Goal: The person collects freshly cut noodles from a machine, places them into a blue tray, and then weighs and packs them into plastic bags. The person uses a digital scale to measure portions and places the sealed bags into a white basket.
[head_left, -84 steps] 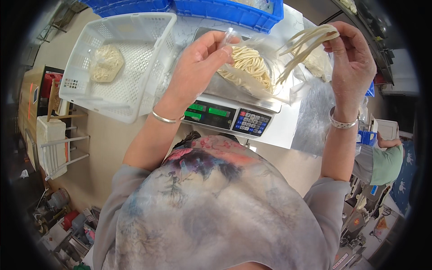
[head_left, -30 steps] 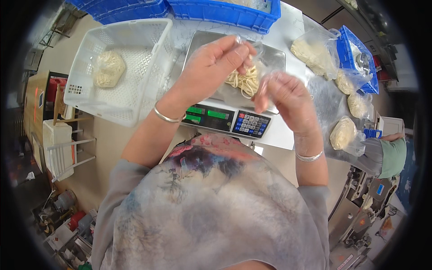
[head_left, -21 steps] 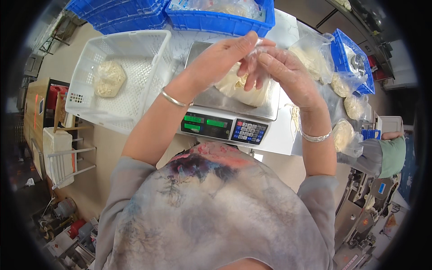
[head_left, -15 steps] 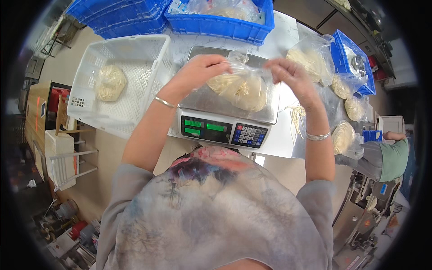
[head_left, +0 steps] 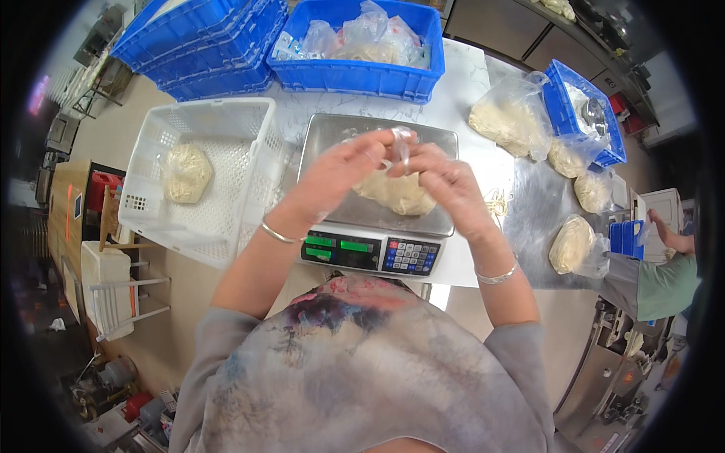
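A clear plastic bag of pale noodles [head_left: 400, 198] rests on the steel pan of a digital scale [head_left: 325, 134]. Above it, my left hand [head_left: 351, 162] pinches the gathered neck of the bag. From the other side my right hand [head_left: 445, 177] has its fingers closed on the same twisted plastic, close against the left fingertips. Both hands partly cover the bag's upper part. Green figures glow on the scale's front panel, beside a keypad [head_left: 410, 255].
A white perforated crate [head_left: 260, 143] at left holds one noodle bag [head_left: 187, 174]. Blue crates [head_left: 355, 79] stand behind the scale. To the right lie several bagged noodles [head_left: 572, 243], loose strands [head_left: 496, 204] and a blue bin [head_left: 555, 90]. Another person [head_left: 664, 279] is at far right.
My hands have come together over the bag, the right one moving leftward. The bag's mouth, spread between them before, is now gathered into a narrow neck. The view has shifted slightly.
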